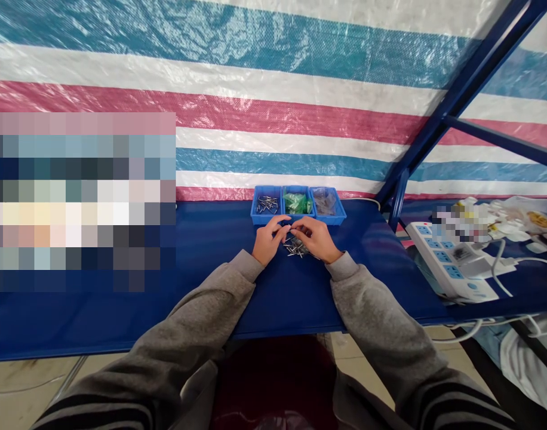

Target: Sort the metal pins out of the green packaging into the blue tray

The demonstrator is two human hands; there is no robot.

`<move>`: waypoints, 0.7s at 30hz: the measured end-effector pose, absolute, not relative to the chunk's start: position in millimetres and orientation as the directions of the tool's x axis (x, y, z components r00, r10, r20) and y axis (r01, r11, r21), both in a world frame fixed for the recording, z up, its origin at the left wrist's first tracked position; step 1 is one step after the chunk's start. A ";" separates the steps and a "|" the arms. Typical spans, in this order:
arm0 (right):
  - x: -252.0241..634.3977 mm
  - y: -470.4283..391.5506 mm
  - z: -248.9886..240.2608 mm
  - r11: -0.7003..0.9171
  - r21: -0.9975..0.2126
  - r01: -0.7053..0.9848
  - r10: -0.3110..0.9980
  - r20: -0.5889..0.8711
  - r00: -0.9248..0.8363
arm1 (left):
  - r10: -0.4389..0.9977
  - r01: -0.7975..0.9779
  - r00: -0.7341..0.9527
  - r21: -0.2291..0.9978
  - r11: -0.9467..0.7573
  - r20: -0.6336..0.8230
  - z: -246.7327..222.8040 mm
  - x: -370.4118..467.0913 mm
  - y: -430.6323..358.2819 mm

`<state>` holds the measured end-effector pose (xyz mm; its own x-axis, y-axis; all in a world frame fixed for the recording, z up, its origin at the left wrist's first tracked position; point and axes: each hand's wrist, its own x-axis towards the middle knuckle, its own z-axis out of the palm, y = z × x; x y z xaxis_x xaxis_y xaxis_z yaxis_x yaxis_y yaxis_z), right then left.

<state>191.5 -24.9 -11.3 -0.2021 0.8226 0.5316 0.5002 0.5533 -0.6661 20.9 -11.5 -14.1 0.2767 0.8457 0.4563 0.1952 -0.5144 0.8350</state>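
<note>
My left hand [269,240] and my right hand [317,237] meet above the blue table, their fingertips pinched close together. Whatever lies between the fingers is too small to name. Just below them, partly covered by my right hand, is a loose pile of thin silvery metal pins [295,247]. Three joined blue bins stand right behind my hands. Similar metal pins lie in the left bin [254,210]. Green plastic bags or pieces fill the middle bin [298,213], and crumpled clear plastic is in the right bin [338,216].
On the right, a white power strip [439,266] with plugs and cables lies beside plastic bags [501,215]. A blue metal frame [417,137] rises there. Striped sheeting [300,113] hangs behind the blue table [202,239]. The left side is pixelated.
</note>
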 end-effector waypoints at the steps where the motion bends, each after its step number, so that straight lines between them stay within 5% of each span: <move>1: 191.8 -24.6 -11.2 0.555 -0.659 0.508 0.820 0.535 -0.202 | 0.847 0.190 0.273 0.838 -0.512 0.456 -14.4 20.9 -11.3; 21: 191.9 -29.2 -3.0 0.573 -0.642 0.509 0.787 0.605 -0.122 | 0.844 0.198 0.166 0.821 -0.536 0.510 -16.4 20.8 -8.6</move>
